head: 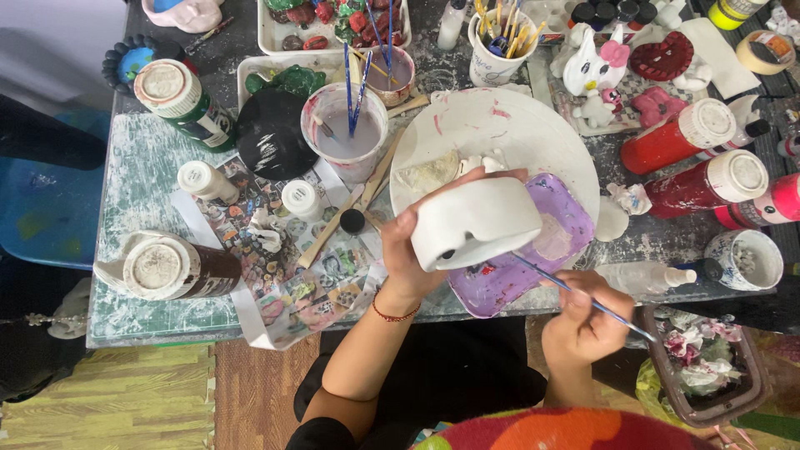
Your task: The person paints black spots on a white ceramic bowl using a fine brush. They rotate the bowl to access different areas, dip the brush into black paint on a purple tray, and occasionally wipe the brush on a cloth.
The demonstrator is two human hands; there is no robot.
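Note:
My left hand (pixel 406 250) grips a white plaster figure (pixel 475 222) and holds it tilted above a purple square palette tray (pixel 567 218). Fingers of my right hand (pixel 582 321) pinch a thin blue-handled paintbrush (pixel 575 292). Its tip points up-left, under the lower edge of the white figure. The tray overlaps a large white round plate (pixel 500 125) smeared with paint.
A cup of cloudy water with brushes (pixel 346 129), a black painted figure (pixel 272 133), large paint bottles in green (pixel 179 100), brown (pixel 171 267) and red (pixel 708 179), small white bottles, a brush cup (pixel 500 42), painted figurines (pixel 593 68) and a bin of used tissues (pixel 704 362) crowd the table.

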